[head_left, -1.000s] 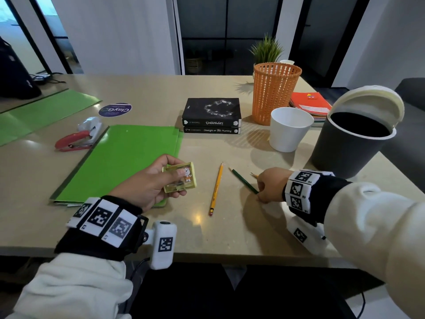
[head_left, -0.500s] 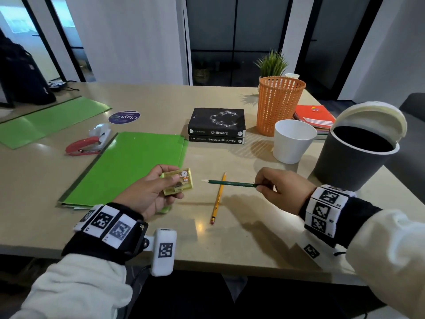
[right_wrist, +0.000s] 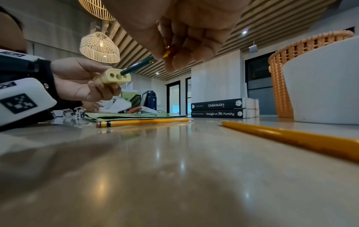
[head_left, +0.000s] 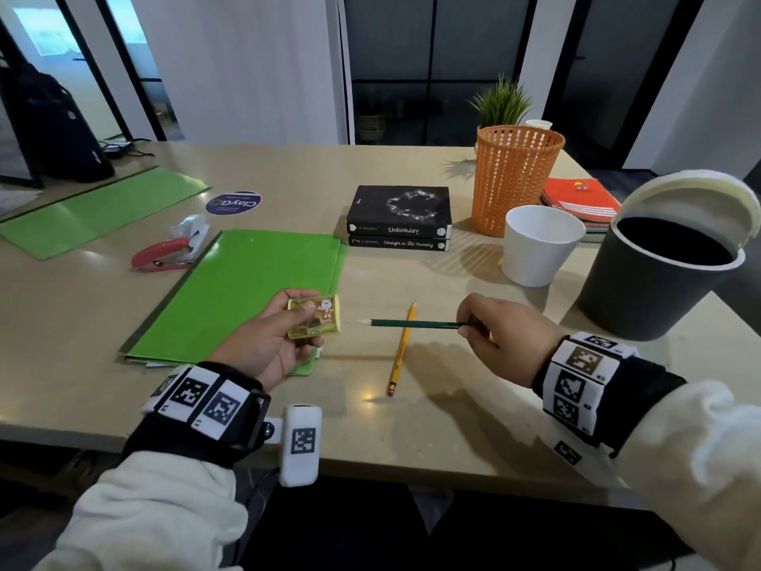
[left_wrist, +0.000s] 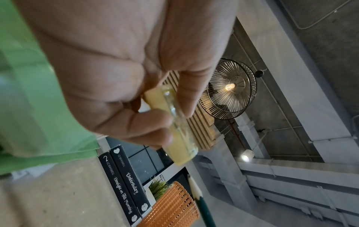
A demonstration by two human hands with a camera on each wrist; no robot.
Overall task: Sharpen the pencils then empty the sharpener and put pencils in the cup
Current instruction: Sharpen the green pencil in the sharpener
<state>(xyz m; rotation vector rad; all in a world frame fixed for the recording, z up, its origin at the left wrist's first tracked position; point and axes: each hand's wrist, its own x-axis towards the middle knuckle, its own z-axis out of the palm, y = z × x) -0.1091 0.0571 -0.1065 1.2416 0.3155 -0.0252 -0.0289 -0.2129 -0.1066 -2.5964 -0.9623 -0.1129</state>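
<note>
A beige table (head_left: 432, 426) with a smooth, glossy top reflecting the ceiling lights fills the foreground. Behind it stands a plain white wall (head_left: 247, 68), flanked by tall dark glass panels in black frames (head_left: 432, 68) (nothing beyond the glass can be made out). A white column (head_left: 543, 47) rises beside the glass. Overhead, the ceiling is lined with pale wooden slats (right_wrist: 272, 20), with bare grey concrete beside them. A woven basket-shaped pendant lamp (right_wrist: 100, 47) glows warmly, a round black wire-cage lamp (left_wrist: 231, 89) holds a lit bulb, and a small white spotlight (left_wrist: 245, 155) shines from a beam.
</note>
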